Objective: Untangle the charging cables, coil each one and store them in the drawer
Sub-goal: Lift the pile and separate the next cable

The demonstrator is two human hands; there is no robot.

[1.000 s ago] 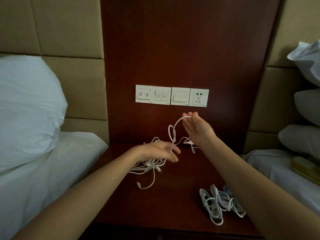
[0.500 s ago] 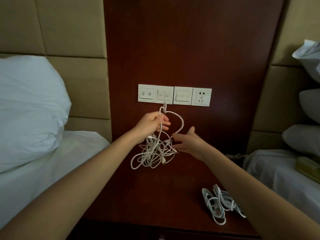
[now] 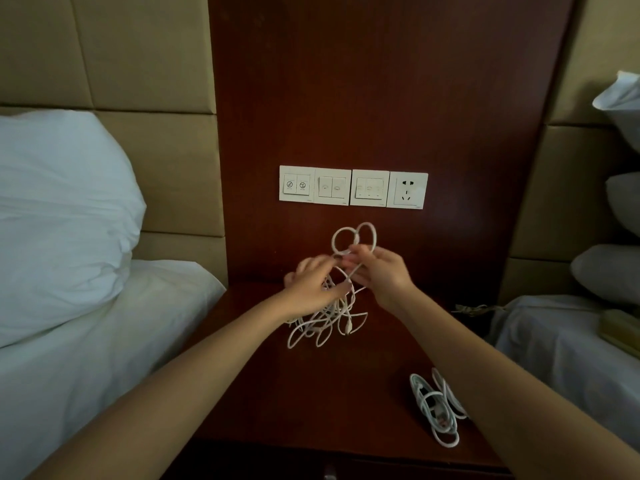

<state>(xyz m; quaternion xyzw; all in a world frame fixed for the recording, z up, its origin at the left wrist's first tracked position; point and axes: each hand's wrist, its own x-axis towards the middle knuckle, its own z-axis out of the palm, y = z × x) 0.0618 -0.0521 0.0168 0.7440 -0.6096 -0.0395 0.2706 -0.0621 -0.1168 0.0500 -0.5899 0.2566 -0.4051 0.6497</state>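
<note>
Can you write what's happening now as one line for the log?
step: untangling | left grip: holds tangled cables | right grip: pinches them too | coiled cables: on nightstand

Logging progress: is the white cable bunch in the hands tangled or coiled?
Tangled: the white cable bunch forms loose, crossing loops, no neat coil.

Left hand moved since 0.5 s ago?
Yes. The left hand, gripping the tangled cables, dropped away from the switch panel toward the nightstand.

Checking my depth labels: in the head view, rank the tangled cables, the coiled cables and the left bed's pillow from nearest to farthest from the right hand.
1. Tangled cables, held in the right hand.
2. Coiled cables, front right of the nightstand.
3. Pillow, far left.
</note>
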